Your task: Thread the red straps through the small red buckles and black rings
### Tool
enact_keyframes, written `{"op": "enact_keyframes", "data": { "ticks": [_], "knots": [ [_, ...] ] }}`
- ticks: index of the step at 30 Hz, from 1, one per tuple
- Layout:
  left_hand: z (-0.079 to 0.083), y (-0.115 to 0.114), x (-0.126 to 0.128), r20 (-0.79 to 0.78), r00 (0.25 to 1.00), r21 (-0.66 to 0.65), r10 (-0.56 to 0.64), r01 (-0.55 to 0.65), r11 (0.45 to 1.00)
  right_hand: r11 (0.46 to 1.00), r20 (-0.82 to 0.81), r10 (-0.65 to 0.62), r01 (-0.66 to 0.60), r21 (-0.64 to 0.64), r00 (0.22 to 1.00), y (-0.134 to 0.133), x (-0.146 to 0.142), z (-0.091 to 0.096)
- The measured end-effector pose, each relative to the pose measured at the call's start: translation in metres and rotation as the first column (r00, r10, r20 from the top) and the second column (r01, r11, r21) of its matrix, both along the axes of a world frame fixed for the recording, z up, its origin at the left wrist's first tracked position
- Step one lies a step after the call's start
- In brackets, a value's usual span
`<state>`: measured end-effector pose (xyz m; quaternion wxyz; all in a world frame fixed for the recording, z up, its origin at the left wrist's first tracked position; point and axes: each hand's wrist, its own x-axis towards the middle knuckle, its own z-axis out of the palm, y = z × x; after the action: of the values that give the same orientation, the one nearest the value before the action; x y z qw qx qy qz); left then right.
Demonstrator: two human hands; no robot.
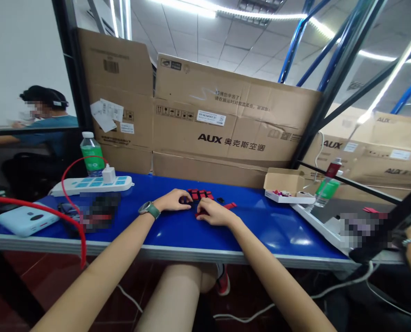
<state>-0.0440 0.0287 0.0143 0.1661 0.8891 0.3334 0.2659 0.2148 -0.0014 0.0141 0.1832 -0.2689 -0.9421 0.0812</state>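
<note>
My left hand (175, 200), with a green-strapped watch on its wrist, rests on the blue table. Its fingers curl in towards the thumb, with something small and dark between them that I cannot make out. Just to its right, my right hand (215, 212) is closed, its fingertips on a small red strip (199, 215) flat on the table. Beyond both hands lies a row of red and black pieces (205, 194). A small black piece (220, 200) and another red strip (230, 205) lie beside my right hand.
At the left are a white power strip (93, 184), a green-labelled bottle (92, 154), a light blue device (27, 219) and a red cable (74, 220). An open carton (290, 199) with small parts stands back right. Cardboard (226, 124) walls the rear. Other people sit either side.
</note>
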Motion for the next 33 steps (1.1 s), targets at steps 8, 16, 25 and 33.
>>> {"op": "enact_keyframes", "data": {
  "ticks": [8,16,25,33],
  "knots": [
    [0.000,0.000,0.001,0.157,0.987,-0.101,0.024,-0.008,0.995,0.987,-0.086,-0.157,0.161,0.031,0.984,-0.001,-0.005,0.002],
    [-0.002,0.004,0.004,0.323,0.946,-0.270,-0.002,0.094,0.958,0.991,-0.306,-0.125,0.131,-0.002,0.944,0.013,-0.005,-0.011],
    [-0.003,0.005,0.008,0.344,0.939,-0.241,-0.004,0.092,0.966,0.946,-0.259,-0.282,0.313,0.088,0.924,0.007,-0.014,-0.010],
    [0.000,0.002,0.014,0.380,0.925,-0.229,0.005,0.089,0.969,0.809,-0.126,-0.479,0.492,0.322,0.869,-0.006,-0.026,-0.004]
  ]
}}
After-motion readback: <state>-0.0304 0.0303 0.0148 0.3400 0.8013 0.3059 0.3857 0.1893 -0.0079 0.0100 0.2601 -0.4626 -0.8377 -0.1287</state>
